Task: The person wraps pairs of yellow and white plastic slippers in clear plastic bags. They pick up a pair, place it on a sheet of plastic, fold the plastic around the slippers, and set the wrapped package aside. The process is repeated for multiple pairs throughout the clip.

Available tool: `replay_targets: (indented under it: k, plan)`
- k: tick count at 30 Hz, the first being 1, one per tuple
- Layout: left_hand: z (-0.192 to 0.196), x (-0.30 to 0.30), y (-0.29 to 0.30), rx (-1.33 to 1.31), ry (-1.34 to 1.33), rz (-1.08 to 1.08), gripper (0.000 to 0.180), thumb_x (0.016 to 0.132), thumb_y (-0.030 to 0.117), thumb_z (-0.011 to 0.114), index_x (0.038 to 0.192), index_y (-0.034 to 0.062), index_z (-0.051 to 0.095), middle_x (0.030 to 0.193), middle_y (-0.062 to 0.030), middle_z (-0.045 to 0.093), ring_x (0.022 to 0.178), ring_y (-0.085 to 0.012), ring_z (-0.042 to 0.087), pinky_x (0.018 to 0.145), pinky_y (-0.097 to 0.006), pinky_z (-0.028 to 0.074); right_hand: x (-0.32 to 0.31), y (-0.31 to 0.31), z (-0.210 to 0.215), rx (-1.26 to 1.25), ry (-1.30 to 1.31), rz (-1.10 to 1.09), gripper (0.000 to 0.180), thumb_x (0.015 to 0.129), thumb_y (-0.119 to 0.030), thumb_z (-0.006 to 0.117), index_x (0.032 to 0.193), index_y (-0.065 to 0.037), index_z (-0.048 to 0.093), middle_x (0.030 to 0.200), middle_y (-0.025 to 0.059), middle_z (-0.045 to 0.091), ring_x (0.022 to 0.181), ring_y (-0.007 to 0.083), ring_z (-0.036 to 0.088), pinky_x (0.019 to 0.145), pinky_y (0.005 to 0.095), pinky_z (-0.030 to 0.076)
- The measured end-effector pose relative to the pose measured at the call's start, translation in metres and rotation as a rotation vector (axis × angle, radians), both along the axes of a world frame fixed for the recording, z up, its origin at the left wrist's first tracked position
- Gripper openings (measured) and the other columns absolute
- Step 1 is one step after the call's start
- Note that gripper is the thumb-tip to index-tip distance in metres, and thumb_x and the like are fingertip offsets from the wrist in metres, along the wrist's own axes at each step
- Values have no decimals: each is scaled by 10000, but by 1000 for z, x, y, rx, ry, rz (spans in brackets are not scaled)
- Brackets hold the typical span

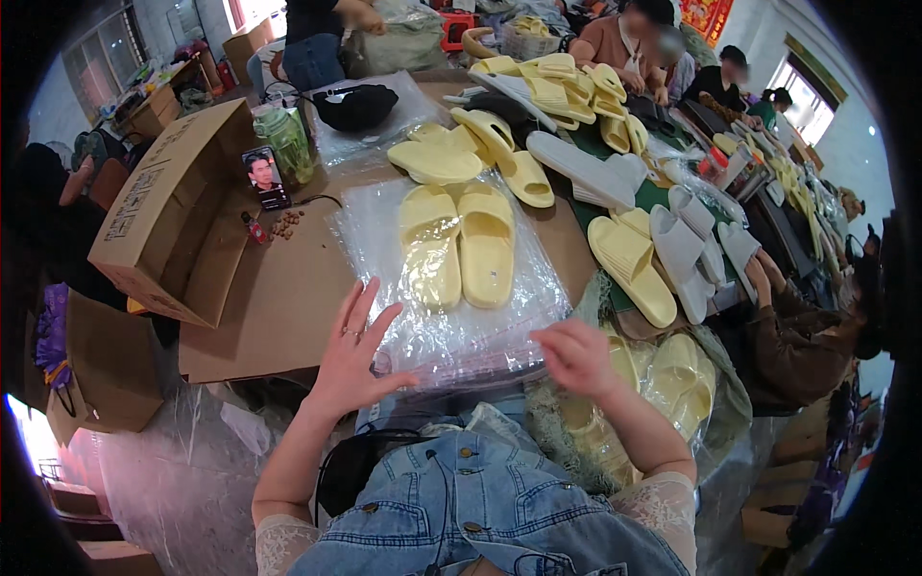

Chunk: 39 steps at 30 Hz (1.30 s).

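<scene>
A pair of pale yellow slippers [459,244] lies side by side on a stack of clear plastic bags [451,331] spread over a brown cardboard sheet [279,288]. My left hand [353,348] rests flat with fingers spread at the near left edge of the bags, a ring on one finger. My right hand [576,357] hovers at the near right corner of the bags, fingers curled and slightly blurred; whether it pinches a bag is unclear.
An open cardboard box [168,206] stands at the left, with a phone [264,178] propped beside a green jar [285,142]. More yellow slippers [567,91] and white slippers [687,245] cover the table beyond. Bagged yellow slippers [663,379] sit at my right. Other people work at the far side.
</scene>
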<state>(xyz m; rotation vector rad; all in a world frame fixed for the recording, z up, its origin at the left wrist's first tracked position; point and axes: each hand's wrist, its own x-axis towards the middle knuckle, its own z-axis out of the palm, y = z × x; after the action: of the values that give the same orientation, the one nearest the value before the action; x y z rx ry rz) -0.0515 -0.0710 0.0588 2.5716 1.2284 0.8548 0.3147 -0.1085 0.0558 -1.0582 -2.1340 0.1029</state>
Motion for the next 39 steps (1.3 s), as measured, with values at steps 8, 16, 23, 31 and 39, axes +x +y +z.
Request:
replay_targets:
  k: [8,16,23,31,39]
  plan:
    - [-9,42,34,7,81,-195,825,844,652,657,1475,142,505,1623,-111,359,1514,-412,243,1218,-552,230,63,15,-1,-66,-205,-257,559,816,-33,677,1359,-120,575,1292,122,591,1158,339,582,955,438,504]
    - [-52,28,36,-80,272,-366,614,868,551,676,1333,153,627,1473,-75,548,1452,-332,393,1215,-546,251,58,22,-24,-164,-263,19,563,796,-83,714,1338,-204,624,1461,100,508,1265,342,527,1064,462,445]
    - [-49,0,7,-148,87,-352,513,798,415,802,1210,136,681,1373,-94,593,1357,-339,492,1145,-498,377,55,29,-34,-156,-133,131,230,843,-78,705,1071,-108,713,1377,70,623,1222,336,574,1030,444,476]
    - [-70,-16,9,-74,37,-304,245,792,231,809,922,96,650,1105,-81,637,1220,-325,579,1008,-433,486,50,30,-45,-213,66,141,108,879,-16,643,982,-48,651,1367,104,635,1239,340,579,1045,434,466]
    - [-61,-8,1,38,-55,-228,103,827,67,712,893,83,635,1183,-72,695,1199,-349,610,1006,-441,493,46,27,-48,-130,247,75,112,892,-10,621,999,-39,636,1407,169,593,1270,365,567,1059,445,440]
